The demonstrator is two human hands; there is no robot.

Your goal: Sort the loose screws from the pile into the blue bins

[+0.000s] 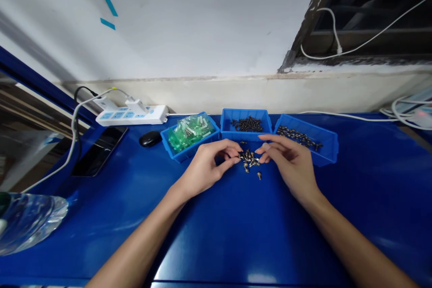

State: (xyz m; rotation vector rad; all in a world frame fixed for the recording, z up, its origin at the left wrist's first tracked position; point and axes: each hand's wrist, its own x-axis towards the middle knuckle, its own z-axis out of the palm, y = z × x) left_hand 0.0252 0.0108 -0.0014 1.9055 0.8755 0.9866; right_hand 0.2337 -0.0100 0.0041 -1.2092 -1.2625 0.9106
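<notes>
No text is readable (the power strip [135, 121] bears blurred markings).

L hand [208, 165] & R hand [293, 162] flank loose screw pile [251, 158] on blue tbl [229, 225]; 3 blue bins [246, 136] w/ small parts behind, nr wall [202, 36].

Glare whitens the bench [236, 225] near its front, soft shadows band the wall [189, 22] at left, and wide-angle distortion stretches the bottle [33, 222].

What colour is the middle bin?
The middle bin is blue, shown best in the head view.
</notes>
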